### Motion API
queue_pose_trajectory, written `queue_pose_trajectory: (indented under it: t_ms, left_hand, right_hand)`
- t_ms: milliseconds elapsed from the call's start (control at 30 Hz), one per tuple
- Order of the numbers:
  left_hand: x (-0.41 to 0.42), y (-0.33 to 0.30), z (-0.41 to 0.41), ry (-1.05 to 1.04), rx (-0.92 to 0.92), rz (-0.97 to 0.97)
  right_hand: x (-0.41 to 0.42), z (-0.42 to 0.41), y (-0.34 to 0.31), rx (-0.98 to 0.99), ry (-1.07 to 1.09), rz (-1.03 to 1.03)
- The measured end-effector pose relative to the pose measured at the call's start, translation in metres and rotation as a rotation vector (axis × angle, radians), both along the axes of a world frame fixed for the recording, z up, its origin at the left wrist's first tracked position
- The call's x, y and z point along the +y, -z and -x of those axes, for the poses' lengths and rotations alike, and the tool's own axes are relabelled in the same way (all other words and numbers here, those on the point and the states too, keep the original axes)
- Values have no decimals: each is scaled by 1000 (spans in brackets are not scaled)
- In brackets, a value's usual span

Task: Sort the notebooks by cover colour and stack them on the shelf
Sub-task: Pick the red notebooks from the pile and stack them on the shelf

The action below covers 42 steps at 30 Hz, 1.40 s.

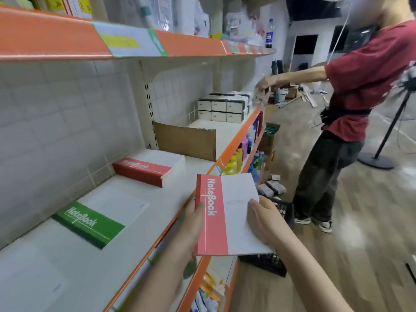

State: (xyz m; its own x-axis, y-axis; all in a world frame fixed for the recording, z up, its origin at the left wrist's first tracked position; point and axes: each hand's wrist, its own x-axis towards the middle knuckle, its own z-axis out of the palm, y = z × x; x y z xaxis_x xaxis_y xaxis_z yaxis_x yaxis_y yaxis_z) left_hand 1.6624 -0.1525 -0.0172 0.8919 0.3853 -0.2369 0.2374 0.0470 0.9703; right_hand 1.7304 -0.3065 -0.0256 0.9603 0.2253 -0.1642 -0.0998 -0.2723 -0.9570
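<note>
Notebook with a red band and white cover, held flat in front of the shelf's orange edge, its spine to the left and the printed title running away from the viewer. The left hand grips the spine side, thumb lying on the red band and the fingers hidden beneath. The right hand holds the white side near the lower right corner, thumb on the cover, fingers curled under the edge. Both forearms reach up from the bottom of the view, the left one crossing over the shelf edge.

On the shelf, a red stack sits beyond and to the left of the held notebook, near the back wall. A green notebook lies nearer, well left of the left hand. A cardboard divider stands past the red stack, with white boxes beyond it.

To the right, another person in a red shirt reaches toward the far end of the shelf. A black crate sits on the floor below the hands.
</note>
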Motion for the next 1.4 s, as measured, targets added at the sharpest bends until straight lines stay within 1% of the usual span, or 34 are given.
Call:
queue_pose_trajectory:
  t_ms: [233, 300, 367, 500, 600, 700, 767, 833, 933, 1033, 1200, 1333, 1400]
  left_hand:
    - [23, -19, -54, -266, 78, 4]
    - [30, -23, -65, -333, 45, 52]
    - [37, -27, -76, -407, -13, 77]
    - [53, -26, -92, -557, -7, 71]
    - [64, -24, -100, -657, -16, 56]
    - [71, -28, -102, -731, -37, 7]
    - [79, -30, -101, -738, -33, -56]
    - [90, -31, -101, -746, -1, -183]
    - [113, -32, -109, -827, 85, -390]
    - [136, -31, -119, -901, 180, -544]
    - [169, -25, -132, -961, 346, -674]
    - [184, -17, -139, -974, 447, -734]
    - [188, -13, -142, -988, 469, -767]
  right_hand:
    - [41, -83, -17, -75, -214, 12]
    - [56, -102, -23, -82, -281, -29]
    - [72, -121, -30, -97, -336, -25]
    - [100, -152, -34, -146, -475, -29]
    - [120, -171, -36, -175, -558, 55]
    - [141, -189, -37, -211, -681, 66]
    - [157, -200, -38, -256, -728, 82]
    - [176, -212, -38, -371, -750, 138]
    - [208, -224, -42, -518, -786, 239]
    - [242, -234, -45, -550, -809, 295]
    - [287, -242, -43, -552, -877, 387]
    - [309, -243, -38, -632, -902, 451]
    - [317, -245, -34, -646, -917, 458]
